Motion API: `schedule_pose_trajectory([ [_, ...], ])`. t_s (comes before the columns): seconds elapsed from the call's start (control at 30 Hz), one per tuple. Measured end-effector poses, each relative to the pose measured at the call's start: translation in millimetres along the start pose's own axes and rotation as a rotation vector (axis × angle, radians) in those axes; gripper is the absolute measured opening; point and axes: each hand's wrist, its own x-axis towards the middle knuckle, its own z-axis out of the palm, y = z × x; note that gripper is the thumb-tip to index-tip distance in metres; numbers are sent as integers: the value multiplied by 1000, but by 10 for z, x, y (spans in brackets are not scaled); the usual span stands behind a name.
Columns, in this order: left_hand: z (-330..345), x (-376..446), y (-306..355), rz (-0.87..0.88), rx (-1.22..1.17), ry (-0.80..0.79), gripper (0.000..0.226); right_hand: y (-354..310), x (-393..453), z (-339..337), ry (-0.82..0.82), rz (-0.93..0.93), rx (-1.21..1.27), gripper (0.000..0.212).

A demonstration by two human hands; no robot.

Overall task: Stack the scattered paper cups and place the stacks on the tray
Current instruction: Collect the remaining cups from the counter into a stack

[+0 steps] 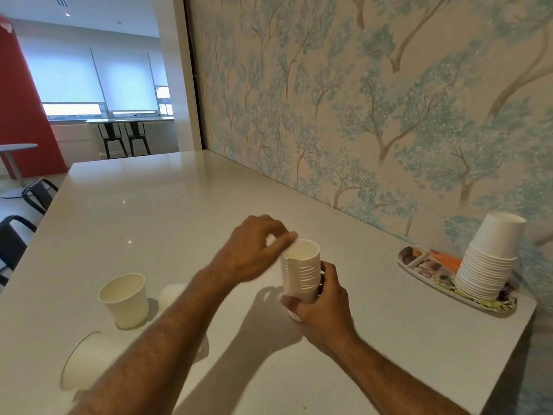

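Holding the upright stack of white paper cups [300, 275] in the right hand [321, 307], fingers curled round; left hand [254, 247] pinching the top cup's rim from above.

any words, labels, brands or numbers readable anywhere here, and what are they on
None can be read.
White paper cups, both the stack on the tray and the stack in the hands: plain, no print visible.
Oval patterned tray: coloured pictures only; any lettering is too small and blurred to tell.
Tree-patterned wallpaper: no text.
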Motion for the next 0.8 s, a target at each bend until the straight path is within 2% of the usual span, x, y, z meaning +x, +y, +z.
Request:
schedule_pose_trajectory([
  [0.07, -157, -2, -148, -178, 97, 85, 33, -16, -12, -3, 5, -1, -14, 84],
  [0.1, -234, -21, -230, -296, 228, 48, 32, -18, -13, -4, 5, -1, -17, 83],
  [0.2, -360, -140, -412, -572, 535, -234, 44, -27, -14, -5, 7, -2, -5, 81],
  [0.3, -344, -266, -515, -657, 606, -426, 48, -22, -17, -3, -2, -6, -2, 82],
  [0.37, -313, -335, -568, -652, 642, -466, 42, -17, -15, -1, -3, -17, -6, 82],
  [0.5, -273, -387, -642, -593, 674, -348, 21, -7, -8, -3, -6, -35, -16, 83],
  [0.63, -312, -273, -578, -556, 607, -177, 25, 0, -11, -2, 2, -50, -12, 83],
  [0.8, -413, -64, -333, -413, 331, 156, 26, -8, -17, 0, 12, -71, -24, 84],
])
